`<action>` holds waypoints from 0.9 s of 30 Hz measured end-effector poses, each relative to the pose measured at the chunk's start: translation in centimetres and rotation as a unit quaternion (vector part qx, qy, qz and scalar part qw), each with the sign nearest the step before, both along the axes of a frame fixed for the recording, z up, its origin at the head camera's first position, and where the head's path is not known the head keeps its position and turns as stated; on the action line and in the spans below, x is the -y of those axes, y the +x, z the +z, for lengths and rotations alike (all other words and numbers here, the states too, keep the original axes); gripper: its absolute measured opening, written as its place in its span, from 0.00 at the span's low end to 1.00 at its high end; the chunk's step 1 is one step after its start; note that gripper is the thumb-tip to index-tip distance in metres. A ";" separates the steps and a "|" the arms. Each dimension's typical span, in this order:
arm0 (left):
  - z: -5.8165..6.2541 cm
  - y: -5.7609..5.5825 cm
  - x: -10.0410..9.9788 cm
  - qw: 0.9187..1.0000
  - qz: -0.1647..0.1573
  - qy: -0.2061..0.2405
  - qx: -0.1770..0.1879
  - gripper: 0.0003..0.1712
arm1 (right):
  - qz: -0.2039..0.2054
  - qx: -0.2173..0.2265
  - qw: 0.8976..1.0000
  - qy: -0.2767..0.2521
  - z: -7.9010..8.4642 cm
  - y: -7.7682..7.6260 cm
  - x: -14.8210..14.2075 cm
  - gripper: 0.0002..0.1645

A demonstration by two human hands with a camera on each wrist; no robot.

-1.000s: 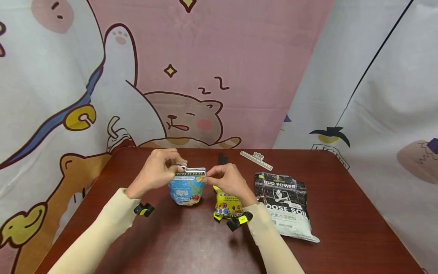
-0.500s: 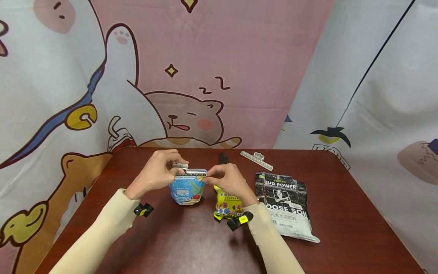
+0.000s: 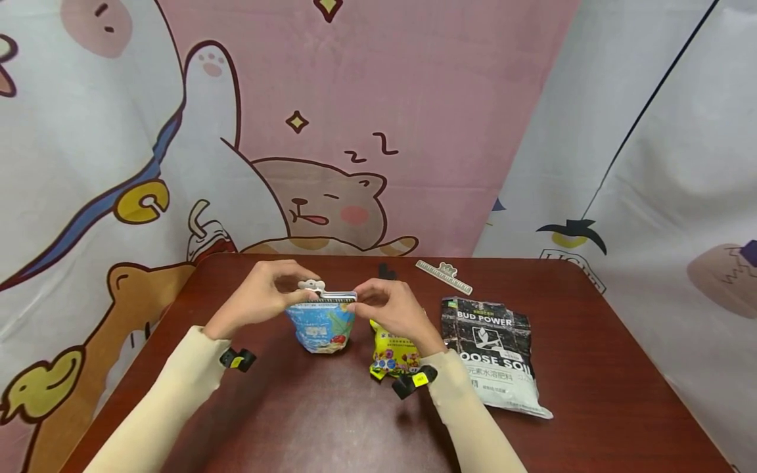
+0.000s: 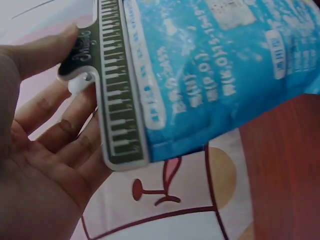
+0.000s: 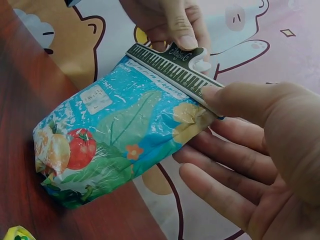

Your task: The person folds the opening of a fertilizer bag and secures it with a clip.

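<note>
A blue plastic pouch (image 3: 322, 330) printed with vegetables is held up at the left middle of the table. Across its top edge sits a long clip (image 5: 167, 75) with a piano-key pattern. My left hand (image 3: 258, 297) pinches the clip's handle, thumb on the near side; in the left wrist view its other fingers are spread loosely behind. With thumb and forefinger my right hand (image 3: 395, 311) pinches the clip's right end at the pouch corner. Its remaining fingers extend behind the pouch in the right wrist view. The pouch hangs tilted in that view.
A yellow packet (image 3: 393, 355) lies partly under the right wrist. To the right is a black and white bag (image 3: 487, 358) marked "LOOSE SOIL". Another piano-key clip (image 3: 443, 276) rests near the back edge, beside a small black object (image 3: 386, 271). Patterned cloth (image 3: 437, 131) hangs behind.
My left hand has shifted a little left and its grip looks looser, so the clip's handle shows more. My right hand's fingers have moved slightly at the clip's end.
</note>
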State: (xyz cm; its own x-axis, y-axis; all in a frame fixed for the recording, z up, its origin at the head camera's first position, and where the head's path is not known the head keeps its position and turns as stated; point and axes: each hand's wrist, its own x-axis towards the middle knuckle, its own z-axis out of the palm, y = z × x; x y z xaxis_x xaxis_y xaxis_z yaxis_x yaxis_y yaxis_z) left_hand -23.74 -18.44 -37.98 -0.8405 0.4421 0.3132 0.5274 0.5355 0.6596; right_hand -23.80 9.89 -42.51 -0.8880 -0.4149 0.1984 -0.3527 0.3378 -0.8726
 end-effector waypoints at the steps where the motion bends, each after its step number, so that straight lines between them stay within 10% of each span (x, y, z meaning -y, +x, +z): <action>1: -0.2 0.0 0.2 1.000 0.001 0.009 0.010 0.14 | -0.002 -0.001 1.000 -0.001 0.0 0.0 0.0 0.14; 21: -7.0 1.2 3.9 0.976 0.112 0.168 0.078 0.15 | -0.011 -0.004 1.000 -0.005 -0.5 -0.1 0.1 0.12; 27: -8.3 1.1 4.1 0.948 0.067 0.288 0.118 0.19 | -0.013 -0.014 1.000 -0.001 -0.5 -0.1 0.0 0.10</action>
State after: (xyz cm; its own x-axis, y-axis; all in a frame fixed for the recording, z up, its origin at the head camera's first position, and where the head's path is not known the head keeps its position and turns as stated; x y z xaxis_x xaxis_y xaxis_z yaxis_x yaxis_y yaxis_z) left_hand -22.62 -22.50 -46.29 -0.9537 0.1393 0.2666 0.2818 0.1033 0.9539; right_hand -23.90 9.92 -43.02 -0.8928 -0.3910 0.2238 -0.3680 0.3465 -0.8629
